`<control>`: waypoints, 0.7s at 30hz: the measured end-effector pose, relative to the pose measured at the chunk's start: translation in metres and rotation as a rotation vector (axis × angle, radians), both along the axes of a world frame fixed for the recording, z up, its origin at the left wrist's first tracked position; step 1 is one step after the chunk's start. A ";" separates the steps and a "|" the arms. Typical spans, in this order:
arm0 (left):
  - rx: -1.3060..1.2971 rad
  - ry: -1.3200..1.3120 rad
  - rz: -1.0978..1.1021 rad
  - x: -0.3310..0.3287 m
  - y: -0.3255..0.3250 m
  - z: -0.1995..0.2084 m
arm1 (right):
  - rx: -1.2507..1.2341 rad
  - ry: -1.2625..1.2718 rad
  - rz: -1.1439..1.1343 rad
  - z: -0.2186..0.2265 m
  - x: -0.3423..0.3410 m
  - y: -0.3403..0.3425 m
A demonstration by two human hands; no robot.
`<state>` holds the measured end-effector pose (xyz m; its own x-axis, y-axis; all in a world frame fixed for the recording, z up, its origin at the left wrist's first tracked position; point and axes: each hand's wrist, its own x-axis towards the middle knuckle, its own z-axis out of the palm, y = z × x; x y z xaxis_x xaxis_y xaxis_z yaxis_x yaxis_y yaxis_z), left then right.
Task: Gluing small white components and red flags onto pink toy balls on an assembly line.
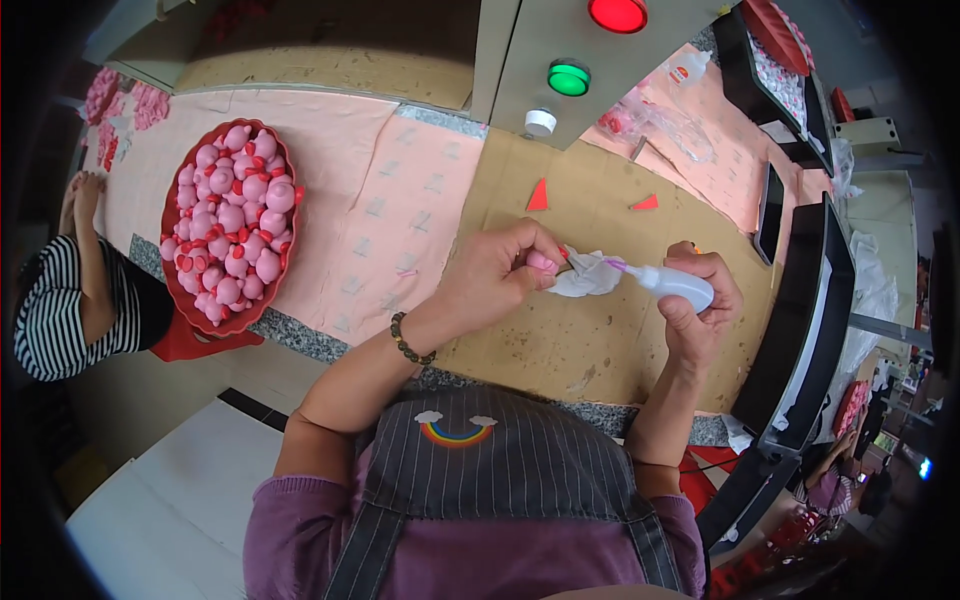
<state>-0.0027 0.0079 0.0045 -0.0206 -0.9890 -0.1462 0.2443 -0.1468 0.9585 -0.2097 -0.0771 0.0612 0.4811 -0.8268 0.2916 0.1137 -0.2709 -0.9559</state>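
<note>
My left hand (500, 265) is closed in a pinch on a small pink piece (541, 262), with a bit of red showing at the fingertips. In my right hand (705, 305) is a white squeeze bottle (675, 284), tilted so its purple nozzle (622, 265) points toward the pink piece, apart from it. A crumpled white tissue (583, 278) lies between the two hands on a brown cardboard sheet (560, 350). Two red triangular pieces (539, 195) rest on the cardboard beyond my hands.
At the left stands a red scalloped basket (292, 240) full of pink figures with red parts. A grey control box (590, 80) with red and green lights overhangs the far side. Black trays (815, 300) line the right. A person (85, 280) in stripes is at the far left.
</note>
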 end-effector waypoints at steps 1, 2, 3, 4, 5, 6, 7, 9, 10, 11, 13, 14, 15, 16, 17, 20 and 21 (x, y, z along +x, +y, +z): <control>0.003 -0.019 -0.008 0.000 0.000 0.001 | -0.002 -0.028 0.013 -0.002 -0.002 -0.002; 0.005 -0.017 -0.008 0.001 0.000 0.002 | -0.005 -0.057 0.026 -0.003 -0.002 -0.003; 0.009 -0.050 -0.018 0.001 -0.001 0.003 | -0.002 -0.055 0.025 -0.002 -0.002 -0.002; 0.013 -0.083 -0.028 0.002 0.000 0.003 | 0.015 -0.055 0.015 -0.001 0.000 -0.002; 0.016 -0.082 -0.029 0.001 0.000 0.003 | 0.032 -0.054 0.005 -0.001 0.002 -0.001; 0.010 -0.113 -0.035 0.001 0.000 0.004 | 0.035 -0.053 0.004 0.000 0.003 0.001; 0.003 -0.144 -0.043 0.000 0.000 0.004 | 0.067 -0.035 -0.013 0.000 0.004 0.003; -0.032 -0.173 -0.050 0.000 0.000 0.006 | 0.102 -0.014 -0.032 -0.002 0.005 0.005; -0.068 -0.207 -0.053 0.000 0.000 0.008 | 0.090 -0.008 -0.016 -0.004 0.006 0.005; -0.066 -0.206 -0.053 -0.001 0.000 0.008 | 0.078 -0.002 -0.001 -0.005 0.006 0.005; -0.099 -0.210 -0.024 -0.002 0.000 0.009 | 0.062 0.005 0.002 -0.005 0.008 0.006; -0.096 -0.208 -0.025 -0.002 0.000 0.009 | 0.042 0.011 0.005 -0.006 0.009 0.006; -0.105 -0.210 -0.026 -0.002 0.000 0.011 | 0.045 0.012 0.005 -0.006 0.009 0.006; -0.114 -0.211 -0.027 -0.002 0.000 0.011 | 0.047 0.022 0.008 -0.006 0.009 0.006; -0.112 -0.210 -0.027 -0.002 0.000 0.010 | 0.050 0.033 0.011 -0.005 0.010 0.006; -0.130 -0.225 -0.031 -0.002 0.000 0.009 | 0.056 0.045 0.013 -0.005 0.011 0.007; -0.136 -0.232 -0.031 -0.002 0.000 0.008 | 0.057 0.047 0.014 -0.005 0.012 0.008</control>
